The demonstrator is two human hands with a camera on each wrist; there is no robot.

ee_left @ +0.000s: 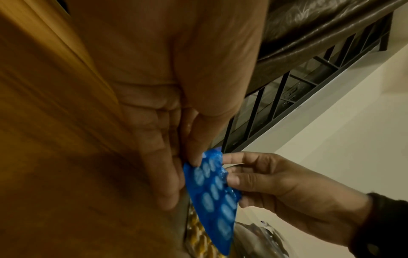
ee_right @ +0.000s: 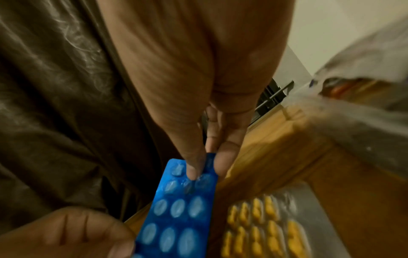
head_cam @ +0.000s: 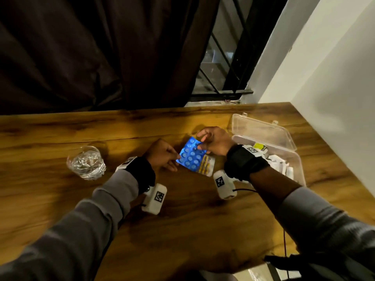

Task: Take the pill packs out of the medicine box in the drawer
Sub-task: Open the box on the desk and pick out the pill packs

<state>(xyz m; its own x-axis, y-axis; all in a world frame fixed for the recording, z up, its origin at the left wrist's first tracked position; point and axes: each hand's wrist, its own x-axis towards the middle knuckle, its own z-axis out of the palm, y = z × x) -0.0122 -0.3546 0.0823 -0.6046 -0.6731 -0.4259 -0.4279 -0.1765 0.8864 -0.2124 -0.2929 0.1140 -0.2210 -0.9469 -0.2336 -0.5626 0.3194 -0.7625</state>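
Observation:
A blue pill pack (head_cam: 191, 157) (ee_left: 215, 200) (ee_right: 176, 209) with pale oval pills is held between both hands just above the wooden table (head_cam: 182, 220). My left hand (head_cam: 162, 156) pinches its near-left edge. My right hand (head_cam: 213, 141) pinches its far end, thumb on the blisters. Under it a silver pack with yellow capsules (head_cam: 207, 166) (ee_right: 260, 230) lies on the table. The clear plastic medicine box (head_cam: 284, 157) stands open to the right, with white packs inside.
A drinking glass (head_cam: 87, 162) stands on the table to the left of my hands. A dark curtain (head_cam: 91, 51) hangs behind the table and a white wall (head_cam: 334, 88) runs along its right edge. A barred window (head_cam: 221, 63) is at the back.

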